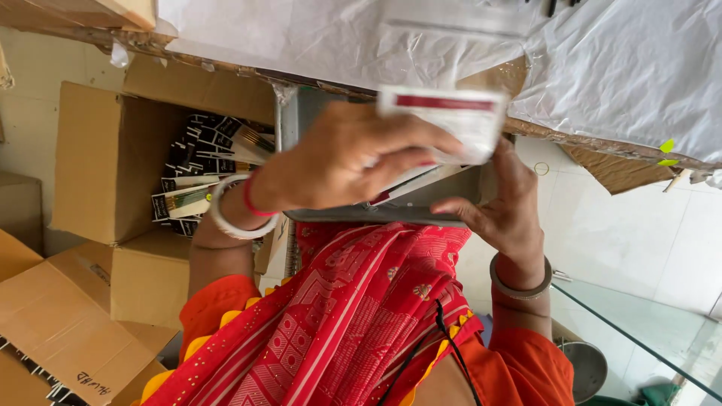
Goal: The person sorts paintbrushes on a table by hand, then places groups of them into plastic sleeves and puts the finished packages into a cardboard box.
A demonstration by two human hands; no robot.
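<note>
White plastic sheeting (632, 68) covers the table edge just beyond your hands. Your left hand (350, 154) curls over a clear packet (451, 120) with a red and white label, fingers closed on it, while your right hand (504, 207) pinches its lower corner from the other side. You hold this one packet above your red-clad lap, blurred, so its contents cannot be told. Past your left wrist, an open cardboard box (98, 162) holds many dark packs (207, 165), suggesting much stock remains unhandled.
</note>
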